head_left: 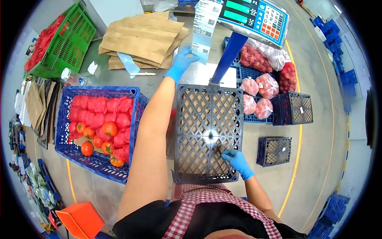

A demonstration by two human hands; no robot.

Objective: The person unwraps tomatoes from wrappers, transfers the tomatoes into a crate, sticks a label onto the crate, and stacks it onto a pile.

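My left hand (182, 63), in a blue glove, reaches forward with its fingers closed at the lower edge of a strip of printed labels (205, 30). The strip hangs beside the digital scale display (254, 18). In front of my body a black plastic crate (209, 113) with a lattice lid stands below the blue scale post (230, 57); brown material shows through its gaps. Over the lid's lower right part is my gloved right hand (240, 163), thumb and fingers pinched together. What they hold, if anything, is too small to make out.
Left stands a blue crate (137, 89) of tomatoes (110, 128) and red-netted packs. Brown paper bags (139, 38), a pen (143, 74) and a green basket (65, 51) lie beyond. Bagged produce (267, 85) and smaller black crates (273, 151) are right; an orange bin (81, 219) is lower left.
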